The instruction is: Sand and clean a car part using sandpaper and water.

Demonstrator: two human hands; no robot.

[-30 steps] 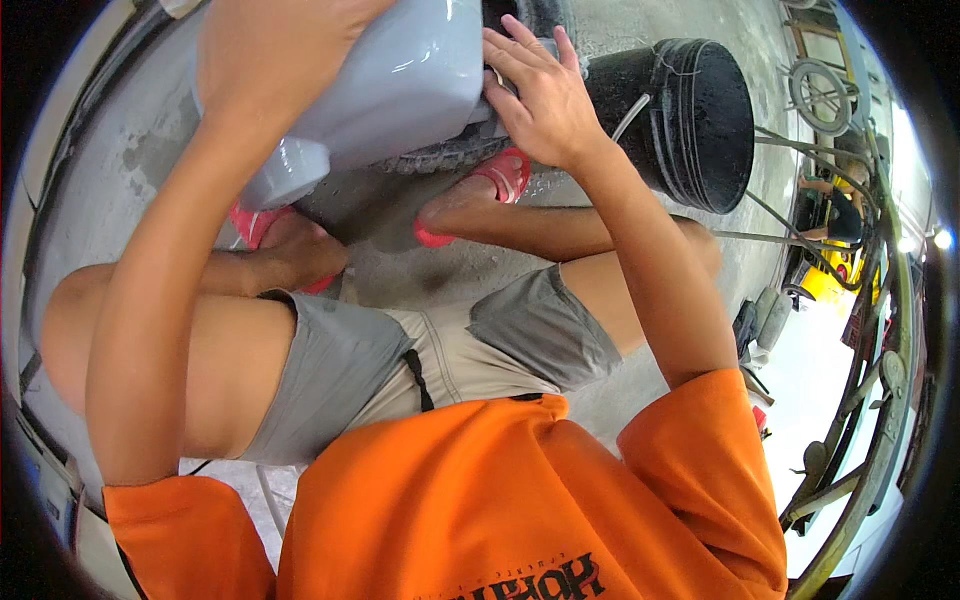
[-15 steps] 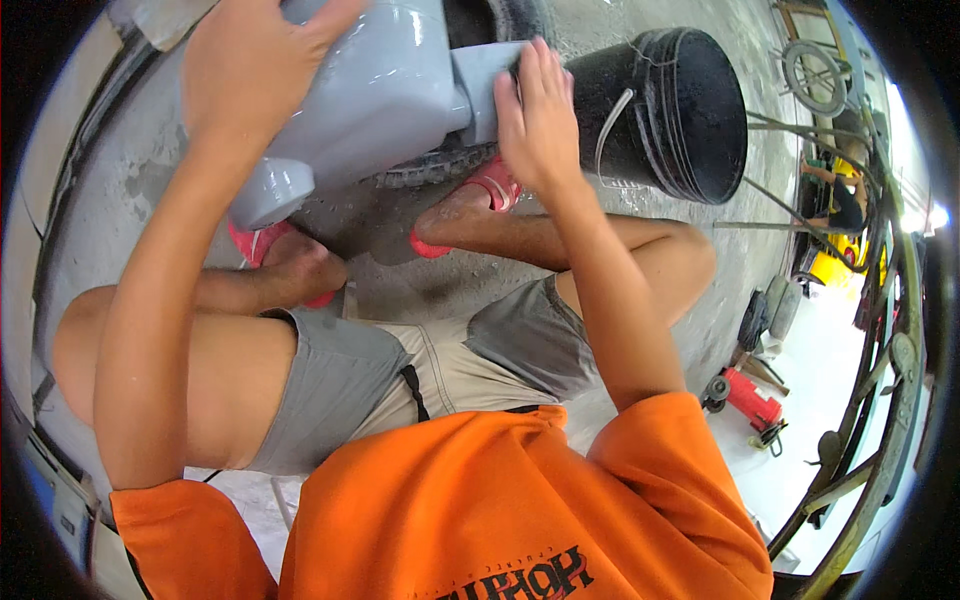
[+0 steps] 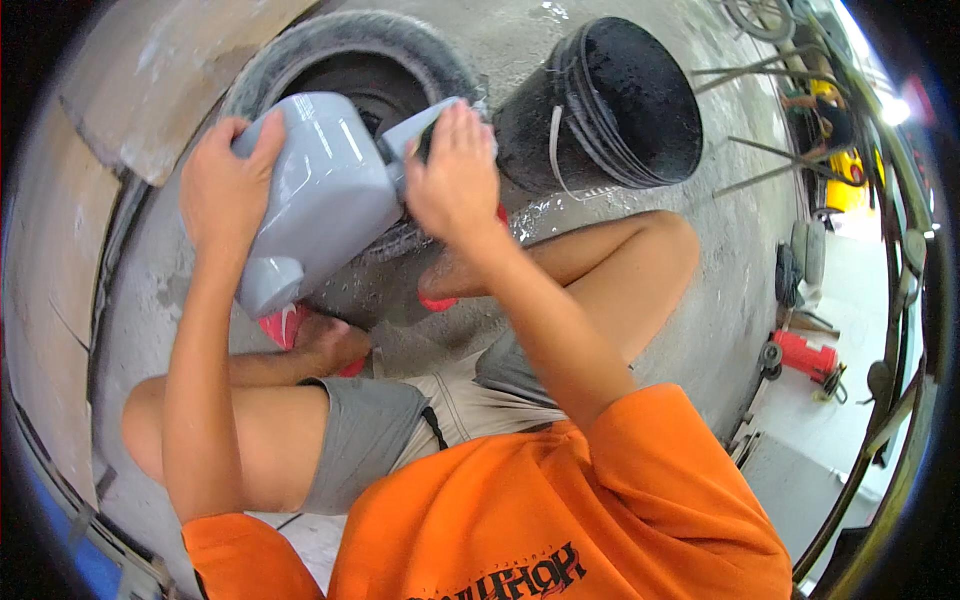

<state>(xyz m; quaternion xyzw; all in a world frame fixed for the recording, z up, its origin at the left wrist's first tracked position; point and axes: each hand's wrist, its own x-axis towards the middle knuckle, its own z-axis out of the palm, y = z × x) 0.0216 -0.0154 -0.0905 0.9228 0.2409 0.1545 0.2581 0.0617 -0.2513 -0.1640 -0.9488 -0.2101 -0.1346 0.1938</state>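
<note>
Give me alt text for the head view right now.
A crouching person in an orange shirt holds a grey plastic jug with both hands, left hand on its side, right hand at its handle, above a tyre beside a black bucket.

Grey plastic jug (image 3: 320, 200), boxy with rounded corners, tilted, neck end low, no label visible on shown sides. Sits directly left of black bucket (image 3: 610, 100), over black tyre (image 3: 350, 50). Left hand (image 3: 222, 190) grips its far-from-bucket edge; right hand (image 3: 455, 180) covers edge nearest bucket. No signs, screens or other packages discernible.
</note>
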